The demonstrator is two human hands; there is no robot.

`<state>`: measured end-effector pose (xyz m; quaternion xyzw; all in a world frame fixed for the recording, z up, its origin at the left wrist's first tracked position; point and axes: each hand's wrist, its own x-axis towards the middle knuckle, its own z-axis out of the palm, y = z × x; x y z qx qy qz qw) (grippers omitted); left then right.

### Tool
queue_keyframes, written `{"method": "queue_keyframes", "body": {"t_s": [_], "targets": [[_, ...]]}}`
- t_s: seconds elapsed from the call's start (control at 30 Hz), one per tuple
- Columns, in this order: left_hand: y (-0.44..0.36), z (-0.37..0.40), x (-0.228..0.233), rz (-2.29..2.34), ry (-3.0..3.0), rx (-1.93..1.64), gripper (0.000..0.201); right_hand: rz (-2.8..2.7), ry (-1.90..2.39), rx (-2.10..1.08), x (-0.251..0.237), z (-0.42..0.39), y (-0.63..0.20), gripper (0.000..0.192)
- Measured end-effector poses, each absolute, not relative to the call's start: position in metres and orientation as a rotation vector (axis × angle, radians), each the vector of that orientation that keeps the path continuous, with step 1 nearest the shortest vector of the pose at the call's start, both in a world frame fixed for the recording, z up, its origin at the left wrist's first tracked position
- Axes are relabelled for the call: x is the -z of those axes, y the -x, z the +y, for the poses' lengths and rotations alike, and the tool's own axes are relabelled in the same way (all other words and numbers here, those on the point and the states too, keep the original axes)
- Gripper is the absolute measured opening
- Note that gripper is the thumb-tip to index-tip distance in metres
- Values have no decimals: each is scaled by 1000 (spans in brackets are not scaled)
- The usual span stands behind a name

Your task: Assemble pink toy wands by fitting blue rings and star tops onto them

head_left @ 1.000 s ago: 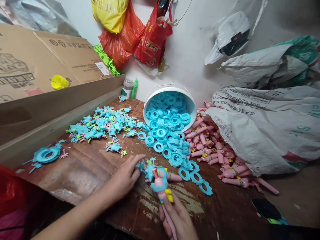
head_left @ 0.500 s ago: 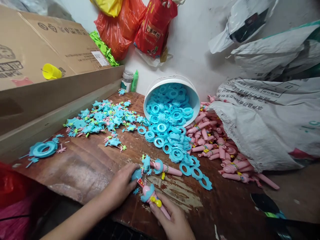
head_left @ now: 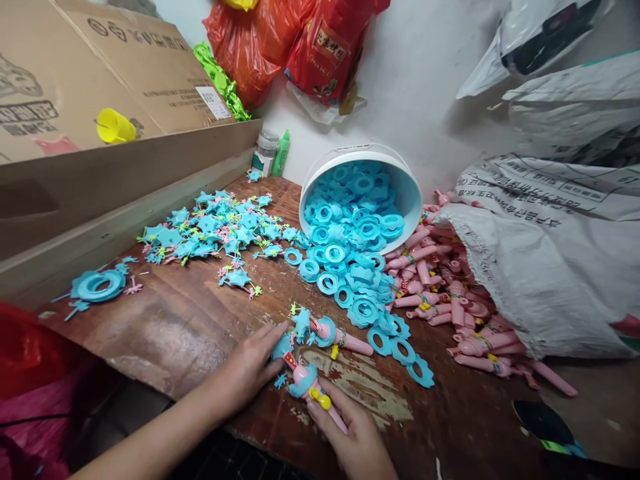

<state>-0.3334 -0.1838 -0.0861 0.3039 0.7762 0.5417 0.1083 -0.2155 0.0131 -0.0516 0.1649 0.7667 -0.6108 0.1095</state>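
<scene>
My right hand (head_left: 353,437) grips a pink toy stick (head_left: 313,390) with a blue ring and a yellow knob, held low over the wooden table (head_left: 170,327). My left hand (head_left: 250,367) pinches a blue star piece (head_left: 283,347) against the tip of that stick. A second assembled pink stick (head_left: 333,333) lies on the table just beyond both hands. Blue rings (head_left: 350,267) spill from a tipped white bucket (head_left: 405,180) toward my hands.
A heap of blue stars (head_left: 220,230) lies at the left centre. Pink sticks (head_left: 450,300) pour from a white sack (head_left: 550,267) at the right. A cardboard box (head_left: 75,100) lines the left edge. Coloured bags (head_left: 300,47) hang on the wall.
My right hand has lowered the pink stick toward the table's front edge. My left hand has closed on the star piece at its tip. The view has shifted slightly.
</scene>
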Motion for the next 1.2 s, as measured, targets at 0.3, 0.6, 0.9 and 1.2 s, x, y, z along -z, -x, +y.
{"method": "queue_keyframes", "body": {"t_s": [0.3,0.6,0.9,1.2], "targets": [[335,-184,83,2240,-842,-1545,63,2487,-498,1047,-22,0,245,39],[339,-182,94,2232,-910,-1572,69,2731,-197,144,-66,-27,303,11],[407,-161,58,2463,-947,-1632,49,2735,-399,1312,-15,64,238,50],[498,-107,53,2942,-1131,-946,12,2983,-1216,932,-23,226,333,34]]}}
